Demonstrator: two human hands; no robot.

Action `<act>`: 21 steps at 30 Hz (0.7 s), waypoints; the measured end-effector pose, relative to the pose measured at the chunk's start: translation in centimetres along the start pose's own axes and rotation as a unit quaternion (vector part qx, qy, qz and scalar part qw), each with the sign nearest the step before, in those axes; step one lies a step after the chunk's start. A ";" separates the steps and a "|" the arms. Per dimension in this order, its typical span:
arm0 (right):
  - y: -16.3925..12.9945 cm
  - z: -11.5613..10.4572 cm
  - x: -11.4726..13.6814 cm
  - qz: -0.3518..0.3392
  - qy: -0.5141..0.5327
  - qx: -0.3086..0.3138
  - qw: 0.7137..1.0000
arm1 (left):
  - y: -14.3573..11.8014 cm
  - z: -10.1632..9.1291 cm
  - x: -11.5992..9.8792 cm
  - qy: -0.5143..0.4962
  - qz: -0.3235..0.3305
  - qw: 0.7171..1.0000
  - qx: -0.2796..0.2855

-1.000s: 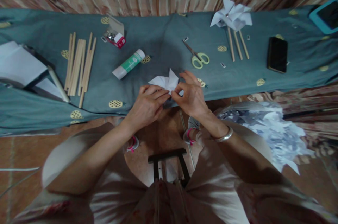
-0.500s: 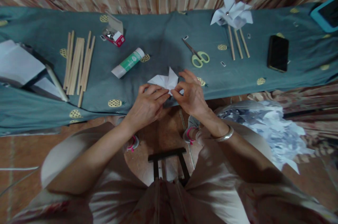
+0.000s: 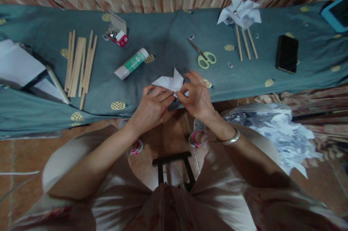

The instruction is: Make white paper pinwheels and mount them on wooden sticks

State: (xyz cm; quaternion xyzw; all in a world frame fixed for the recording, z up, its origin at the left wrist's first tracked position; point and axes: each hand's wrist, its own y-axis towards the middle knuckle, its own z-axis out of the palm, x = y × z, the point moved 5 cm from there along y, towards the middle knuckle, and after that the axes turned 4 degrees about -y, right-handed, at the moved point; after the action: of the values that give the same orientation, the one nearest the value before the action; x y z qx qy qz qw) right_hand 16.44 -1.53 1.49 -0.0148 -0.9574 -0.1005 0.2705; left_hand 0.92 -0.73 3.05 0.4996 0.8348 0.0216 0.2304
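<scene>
A folded white paper pinwheel (image 3: 170, 82) sits at the near edge of the teal cloth-covered table (image 3: 168, 35). My left hand (image 3: 151, 108) and my right hand (image 3: 197, 97) both pinch it at its centre, fingertips meeting. My right wrist wears a silver bangle (image 3: 230, 139). A green-and-white glue stick (image 3: 131, 64) lies just left of my hands, and green-handled scissors (image 3: 203, 57) lie just beyond my right hand.
A bundle of wooden sticks (image 3: 80, 65) lies at left beside white paper sheets (image 3: 19, 62). A small red box of pins (image 3: 117, 36) stands open. Finished pinwheels on sticks (image 3: 240, 15), a black phone (image 3: 287, 54) and a blue tablet (image 3: 337, 12) are at right. Paper scraps (image 3: 282, 133) fill a bag by my right knee.
My hands stay pinched on the paper pinwheel with only slight finger movement; the view drifts a little.
</scene>
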 end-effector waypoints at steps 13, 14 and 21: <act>-0.9 -0.5 2.0 -0.106 -0.039 0.015 0.994 | 0.1 -0.2 -0.1 0.008 0.004 1.000 0.003; -0.9 -0.4 2.0 -0.106 -0.035 0.018 0.994 | 0.1 -0.1 -0.1 0.007 0.003 1.000 0.003; -1.1 0.3 2.3 -0.118 -0.017 0.029 0.992 | 0.1 -0.3 -0.1 -0.005 0.003 1.000 0.003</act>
State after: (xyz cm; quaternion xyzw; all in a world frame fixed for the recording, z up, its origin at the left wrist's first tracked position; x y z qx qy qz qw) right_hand 14.24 -2.59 2.27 0.1044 -0.9593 -0.1036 0.2411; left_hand 0.92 -0.68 3.35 0.5028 0.8324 0.0170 0.2324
